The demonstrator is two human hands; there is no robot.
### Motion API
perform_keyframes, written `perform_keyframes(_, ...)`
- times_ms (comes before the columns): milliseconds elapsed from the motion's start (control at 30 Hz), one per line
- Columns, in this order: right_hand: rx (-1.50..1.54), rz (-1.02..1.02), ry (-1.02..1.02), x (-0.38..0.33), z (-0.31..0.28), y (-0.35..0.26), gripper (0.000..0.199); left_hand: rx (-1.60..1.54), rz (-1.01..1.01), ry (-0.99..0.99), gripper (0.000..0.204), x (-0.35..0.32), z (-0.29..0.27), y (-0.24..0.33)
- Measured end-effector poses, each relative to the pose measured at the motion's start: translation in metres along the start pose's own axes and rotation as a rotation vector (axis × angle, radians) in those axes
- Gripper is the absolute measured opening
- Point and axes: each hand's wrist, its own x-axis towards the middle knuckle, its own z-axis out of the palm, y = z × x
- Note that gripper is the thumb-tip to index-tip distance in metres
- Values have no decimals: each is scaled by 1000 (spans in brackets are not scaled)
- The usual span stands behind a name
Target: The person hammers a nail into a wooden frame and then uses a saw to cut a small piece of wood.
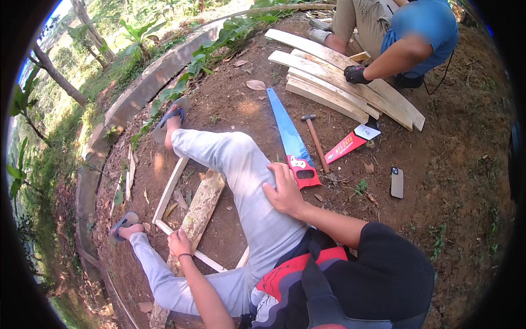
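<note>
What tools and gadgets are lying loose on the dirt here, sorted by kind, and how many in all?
Handsaws: 1, blue blade, handle beside the right hand
Hammers: 1
Red card sleeves: 1
Phones: 1
Total: 4

The left hand rests on the rough board over the thin wooden frame.
</note>
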Motion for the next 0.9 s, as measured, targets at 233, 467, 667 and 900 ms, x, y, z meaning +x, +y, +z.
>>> perform_keyframes(233, 4, -4, 20, 0, 1, 1, 46, -12, 25, -5, 36, -1, 0, -5)
perform_keyframes(467, 2, -21, 25, 0, 0, 5, 46, -13, 31, -57, 40, -4, -3, 1)
perform_keyframes(667, 26, -5, -1, 1, -4, 2, 46, 10, 27, -81, 42, -4, -5, -1)
perform_keyframes(900, 1, 34, -12, -1, -2, 4, 48, 23, 4, -217, 49, -1, -12, -4)
